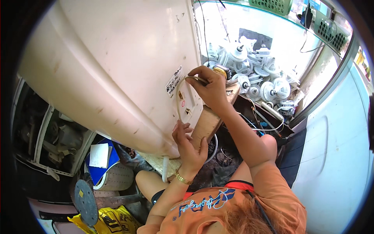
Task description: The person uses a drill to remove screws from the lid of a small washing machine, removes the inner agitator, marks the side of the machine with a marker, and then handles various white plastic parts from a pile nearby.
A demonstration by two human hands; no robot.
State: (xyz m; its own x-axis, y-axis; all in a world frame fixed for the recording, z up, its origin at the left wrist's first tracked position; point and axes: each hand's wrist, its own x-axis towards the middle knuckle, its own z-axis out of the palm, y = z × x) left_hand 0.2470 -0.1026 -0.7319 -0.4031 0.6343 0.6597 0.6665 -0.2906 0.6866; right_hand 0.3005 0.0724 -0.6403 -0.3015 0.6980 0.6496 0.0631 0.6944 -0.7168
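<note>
A large cream plastic appliance casing [117,78] stands tilted in front of me, with a white handwritten label [174,81] on its flat panel. My right hand [210,85] pinches a thin pale cable [179,95] between thumb and fingers near the panel's upper right. From there the cable arcs down across the panel to my left hand [191,150]. My left fingertips touch its lower part, while the thumb is spread away. Beside both hands is a wooden board [205,124]. A yellowish round part [220,71] sits just beyond my right hand.
Translucent plastic gear assemblies [253,66] pile up at the back right. On the left, a blue folder with white paper [99,155] rests on a perforated drum [116,177]. A round metal plate [86,202] and yellow bag [113,221] are lower left. A pale panel [331,140] borders the right.
</note>
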